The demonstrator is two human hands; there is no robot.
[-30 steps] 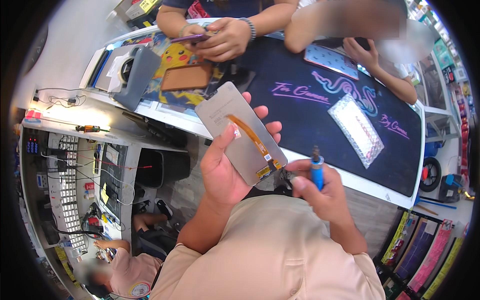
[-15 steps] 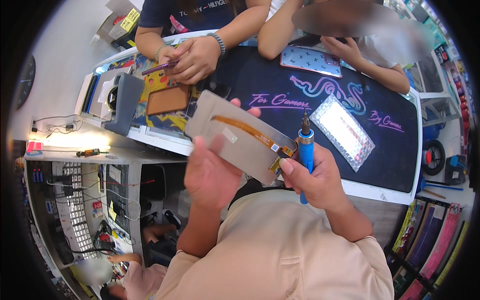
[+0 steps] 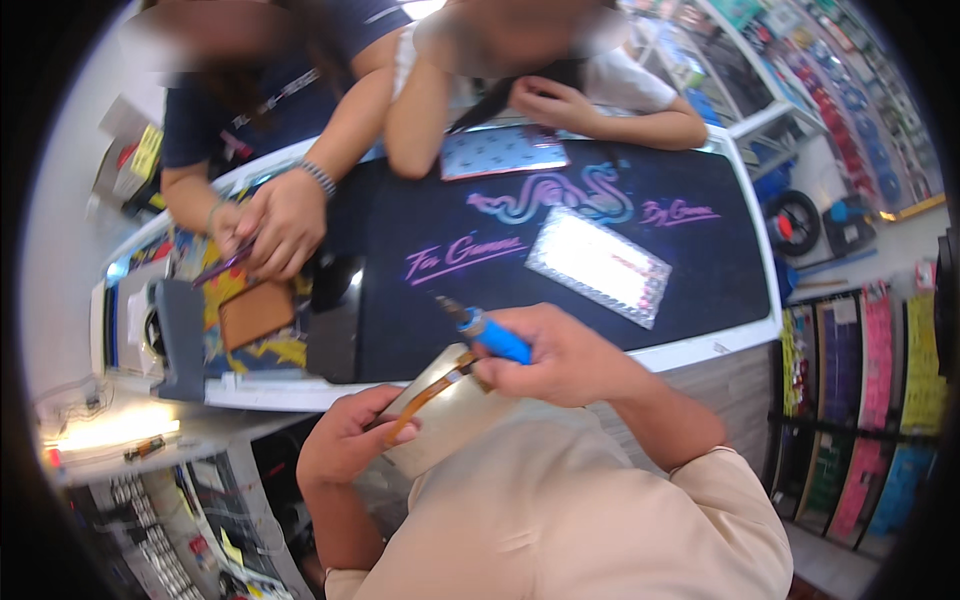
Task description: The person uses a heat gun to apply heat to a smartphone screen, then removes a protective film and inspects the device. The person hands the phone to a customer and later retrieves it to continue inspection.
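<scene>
Close to my chest, a flat grey phone screen panel is tilted, its back showing a thin orange flex cable. My left hand grips the panel's left side, with the thumb and fingertips at the lower end of the cable. My right hand is closed around a blue screwdriver whose dark tip points up and left. Its thumb also lies against the panel's upper end, beside the cable's connector end. The fingers beneath the panel are hidden.
Ahead is a white-framed counter with a dark printed mat. On it lie a bubble-wrapped packet, a butterfly-patterned phone case, a brown case and a black slab. Across sit two people, one holding a purple phone.
The view has shifted right. The panel has come lower and tilted. My left hand has gone from spread to gripping its side by the cable; the screwdriver has tipped from upright to leftward.
</scene>
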